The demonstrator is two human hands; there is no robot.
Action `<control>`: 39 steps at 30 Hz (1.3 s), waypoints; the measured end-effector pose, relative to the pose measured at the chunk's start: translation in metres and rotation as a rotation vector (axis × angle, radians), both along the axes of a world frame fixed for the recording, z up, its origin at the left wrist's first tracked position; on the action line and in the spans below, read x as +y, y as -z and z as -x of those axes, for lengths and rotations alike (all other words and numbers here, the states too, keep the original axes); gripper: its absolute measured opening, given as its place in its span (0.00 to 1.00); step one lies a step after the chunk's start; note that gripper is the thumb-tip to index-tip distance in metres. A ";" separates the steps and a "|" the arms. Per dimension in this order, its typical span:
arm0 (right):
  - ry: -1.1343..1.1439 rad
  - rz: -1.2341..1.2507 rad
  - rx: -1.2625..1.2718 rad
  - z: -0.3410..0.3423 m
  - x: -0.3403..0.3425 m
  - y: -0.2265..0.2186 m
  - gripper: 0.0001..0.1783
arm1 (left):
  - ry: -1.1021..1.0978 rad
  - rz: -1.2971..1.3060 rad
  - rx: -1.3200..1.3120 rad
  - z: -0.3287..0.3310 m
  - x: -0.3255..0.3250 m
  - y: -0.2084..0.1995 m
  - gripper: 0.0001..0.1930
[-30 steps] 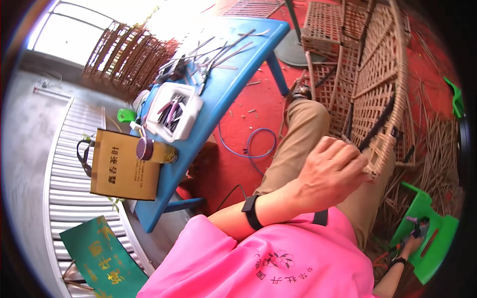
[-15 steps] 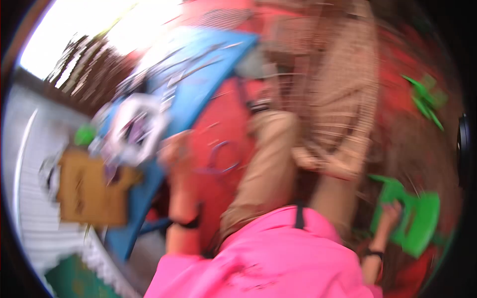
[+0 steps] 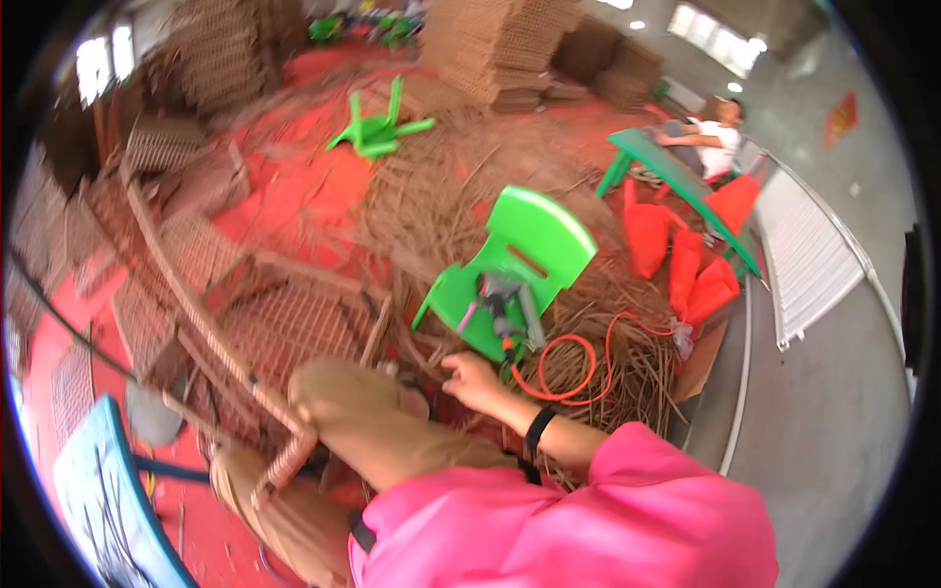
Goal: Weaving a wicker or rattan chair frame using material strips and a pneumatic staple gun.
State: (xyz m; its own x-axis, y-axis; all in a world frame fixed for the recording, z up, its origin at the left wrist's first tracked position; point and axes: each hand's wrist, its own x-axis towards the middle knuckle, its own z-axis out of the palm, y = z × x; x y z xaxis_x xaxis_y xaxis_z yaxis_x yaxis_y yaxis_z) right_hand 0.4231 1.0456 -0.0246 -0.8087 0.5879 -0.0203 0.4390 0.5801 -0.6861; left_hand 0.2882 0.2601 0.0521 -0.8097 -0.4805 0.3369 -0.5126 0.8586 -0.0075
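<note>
My right hand (image 3: 472,382) reaches forward past my knee with its fingers apart and nothing visible in them. Just beyond it stands a small green plastic chair (image 3: 566,245). A grey-and-black air tool (image 3: 502,302) lies on the chair's seat, joined to an orange hose (image 3: 595,365) that loops down to the right. A brown woven frame (image 3: 211,331), with strips wrapped round its rails and an open lattice (image 3: 294,318), leans across my legs on the left. My left hand is out of view.
Brown strips (image 3: 421,211) litter the red floor. Another green chair (image 3: 377,127) lies tipped over farther off. A blue table (image 3: 98,490) stands at lower left. A person (image 3: 720,142) sits beyond a green table (image 3: 676,176) with red chairs (image 3: 647,240). Woven panels (image 3: 500,44) are stacked behind.
My view has swung to the right, away from the blue table, which sits at the left edge now. My left hand has left the view. My right hand has come away from the green chair.
</note>
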 end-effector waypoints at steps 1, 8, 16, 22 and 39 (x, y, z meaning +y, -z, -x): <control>-0.016 0.013 -0.007 -0.002 0.002 0.002 0.31 | -0.013 0.011 -0.037 -0.004 -0.022 -0.001 0.12; -0.013 0.339 0.090 0.012 -0.006 0.004 0.29 | -0.163 -0.016 -0.245 -0.007 -0.132 0.003 0.16; -0.175 0.545 0.340 0.038 -0.058 -0.057 0.18 | -0.279 0.221 -0.059 -0.019 -0.071 -0.033 0.26; -0.603 0.466 0.509 0.074 -0.111 -0.116 0.17 | 0.539 -0.521 0.581 -0.005 0.183 -0.086 0.06; -0.743 0.112 0.674 0.109 -0.134 -0.098 0.22 | 1.351 -0.740 0.055 0.010 0.456 -0.075 0.17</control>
State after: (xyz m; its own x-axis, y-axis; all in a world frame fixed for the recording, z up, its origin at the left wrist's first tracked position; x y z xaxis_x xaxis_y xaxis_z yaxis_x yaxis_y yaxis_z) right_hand 0.3139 0.9120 0.0738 -0.8325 -0.0472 0.5520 -0.5071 0.4661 -0.7250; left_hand 0.2777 0.7157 0.1276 -0.7596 0.5089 0.4050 0.6395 0.4710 0.6077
